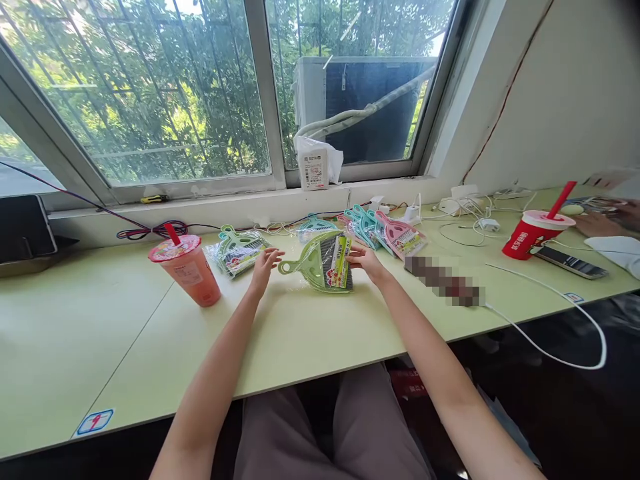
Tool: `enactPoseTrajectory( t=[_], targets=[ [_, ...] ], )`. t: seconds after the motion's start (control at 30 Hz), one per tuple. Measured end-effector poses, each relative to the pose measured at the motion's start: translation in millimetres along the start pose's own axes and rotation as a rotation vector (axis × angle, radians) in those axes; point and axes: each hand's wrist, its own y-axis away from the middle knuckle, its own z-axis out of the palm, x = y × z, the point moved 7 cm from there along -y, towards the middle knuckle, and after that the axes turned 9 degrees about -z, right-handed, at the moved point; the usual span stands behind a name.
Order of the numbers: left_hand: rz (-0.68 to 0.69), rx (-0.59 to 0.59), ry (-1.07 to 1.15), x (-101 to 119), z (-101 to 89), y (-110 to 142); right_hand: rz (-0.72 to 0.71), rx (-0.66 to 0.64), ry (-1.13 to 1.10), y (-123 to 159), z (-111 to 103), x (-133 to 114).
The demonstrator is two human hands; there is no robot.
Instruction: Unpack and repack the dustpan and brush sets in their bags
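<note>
Trousers (327, 427): we record a loose, matte, taupe-grey fabric over both thighs.
Left forearm (213, 370): we find it bare as far as the frame shows.
Right forearm (440, 390): we find the same.
Left hand (264, 267): we find it bare.
Right hand (367, 261): we find it bare.

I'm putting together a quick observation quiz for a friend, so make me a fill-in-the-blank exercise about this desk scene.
The right hand rests on a plastic-wrapped ____ dustpan.
A plastic cup of pink drink stands to the ____ of the left hand.
A smartphone lies beside a ____ cup with a pink lid.
Another person's hand shows at the ____ edge of the view.

Missing words: green; left; red; right.
</note>
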Motion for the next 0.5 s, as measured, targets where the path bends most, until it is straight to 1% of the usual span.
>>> enactPoseTrajectory(
  t=[0.1,0.17,0.23,0.3,0.4,0.43,0.47,0.5],
  targets=[
    [0.020,-0.108,-0.031,2,12.1,3,-0.008,-0.060,0.026,2,7,0],
    [0.042,-0.105,-0.072,2,17.7,5,-0.011,-0.098,0.038,4,12,0],
    [0.046,-0.045,-0.070,0,14.3,3,-0.002,-0.089,0.045,4,12,1],
    [0.041,0.072,-0.041,-4,-1.5,-1,0.007,-0.014,0.033,1,2,3],
    [0.006,0.284,-0.082,-12,-37.2,-9,-0.006,0.195,-0.035,-5,-25,6],
    [-0.008,0.316,-0.113,-14,-46.0,-11,-0.012,0.280,-0.066,-6,-35,7],
    [-0.019,0.306,-0.139,-16,-50.5,-14,-0.017,0.362,-0.100,-6,-46,10],
    [-0.037,0.265,-0.151,-19,-50.9,-16,-0.020,0.437,-0.134,-6,-55,12]
  ],
)
